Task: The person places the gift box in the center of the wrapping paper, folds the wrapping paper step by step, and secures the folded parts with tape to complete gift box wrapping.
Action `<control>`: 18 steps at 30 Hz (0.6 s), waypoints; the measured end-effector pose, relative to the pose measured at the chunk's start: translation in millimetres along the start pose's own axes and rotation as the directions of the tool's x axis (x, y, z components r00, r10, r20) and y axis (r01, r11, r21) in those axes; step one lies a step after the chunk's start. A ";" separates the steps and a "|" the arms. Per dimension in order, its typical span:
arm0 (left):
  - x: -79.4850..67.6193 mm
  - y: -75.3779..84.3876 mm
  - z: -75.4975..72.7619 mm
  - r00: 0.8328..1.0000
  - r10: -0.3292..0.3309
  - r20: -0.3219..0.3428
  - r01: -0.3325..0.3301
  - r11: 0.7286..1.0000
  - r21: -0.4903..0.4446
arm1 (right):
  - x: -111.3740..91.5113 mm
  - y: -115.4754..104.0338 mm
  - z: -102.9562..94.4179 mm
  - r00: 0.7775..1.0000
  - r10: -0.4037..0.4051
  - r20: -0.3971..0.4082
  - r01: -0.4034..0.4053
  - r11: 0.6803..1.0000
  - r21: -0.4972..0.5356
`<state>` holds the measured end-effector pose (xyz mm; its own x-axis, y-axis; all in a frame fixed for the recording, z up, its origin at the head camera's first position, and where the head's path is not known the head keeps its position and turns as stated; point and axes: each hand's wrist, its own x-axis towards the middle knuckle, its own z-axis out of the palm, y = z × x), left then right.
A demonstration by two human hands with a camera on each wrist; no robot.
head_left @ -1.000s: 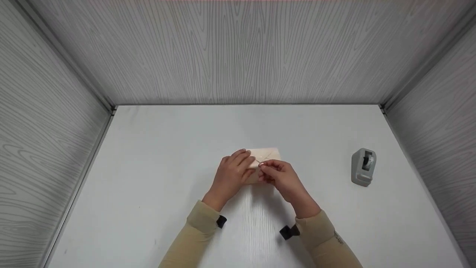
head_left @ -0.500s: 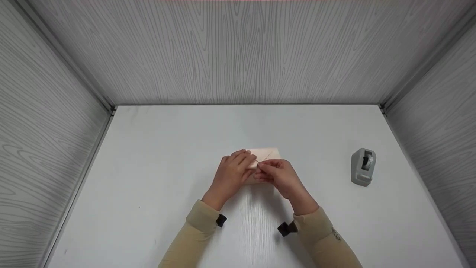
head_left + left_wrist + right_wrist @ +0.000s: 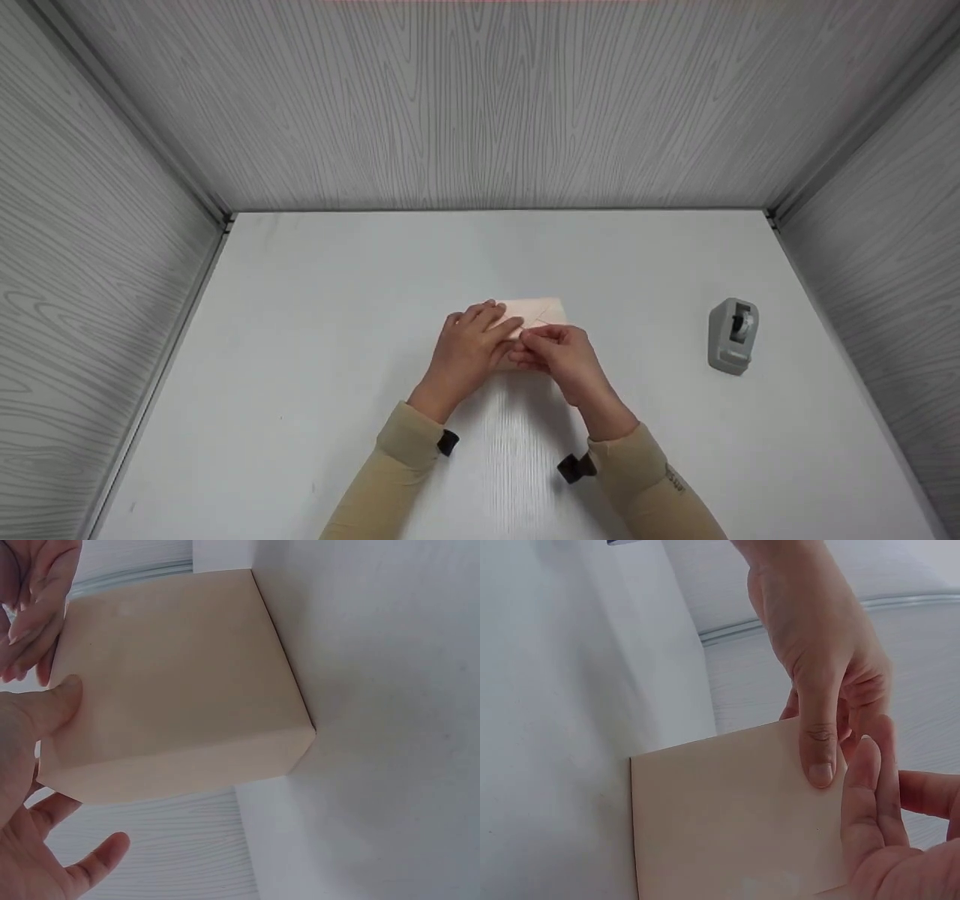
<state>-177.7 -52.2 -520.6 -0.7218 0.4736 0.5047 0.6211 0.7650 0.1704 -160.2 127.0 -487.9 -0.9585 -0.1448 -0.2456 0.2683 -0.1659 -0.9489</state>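
A pale peach, paper-wrapped box (image 3: 534, 309) stands on the white table, with slanting fold lines on its top. My left hand (image 3: 466, 349) grips its left end. The thumb (image 3: 64, 701) presses the broad near face while the fingers spread over the top. My right hand (image 3: 566, 360) is at the near top edge, thumb and forefinger tips pinched together at the folded paper flap. In the right wrist view its other fingers (image 3: 866, 802) lie along the box's edge. Whatever is between the pinched tips is hidden. A faint shiny patch (image 3: 769, 885) shows on the near face.
A grey tape dispenser (image 3: 733, 337) with a roll in it stands on the right of the table (image 3: 337, 300). Grey wood-grain panels (image 3: 480, 105) enclose the back and both sides. Black wrist cameras (image 3: 576, 469) sit at the sleeve cuffs.
My right hand has slid slightly left along the near top edge, and its forearm has shifted left with it. One left finger has stretched further right over the top. The box stays put.
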 end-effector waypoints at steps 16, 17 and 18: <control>4.6 -1.5 -0.5 1.000 -0.029 0.010 0.029 1.000 0.009 | -14.6 8.0 16.7 0.992 -0.099 -0.079 0.093 0.993 -0.073; 4.5 -1.2 -0.8 1.000 -0.028 0.015 0.028 1.000 0.006 | -15.1 8.0 15.0 0.992 -0.094 -0.080 0.088 0.994 -0.071; 4.3 -0.8 -0.9 0.999 -0.027 0.018 0.027 1.000 0.002 | -15.4 8.2 13.2 0.993 -0.089 -0.082 0.083 0.994 -0.070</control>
<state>-181.1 -51.1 -517.9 -0.7437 0.4605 0.4847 0.6008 0.7783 0.1824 -142.0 115.0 -489.3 -0.9833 -0.0493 -0.1755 0.1799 -0.1088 -0.9776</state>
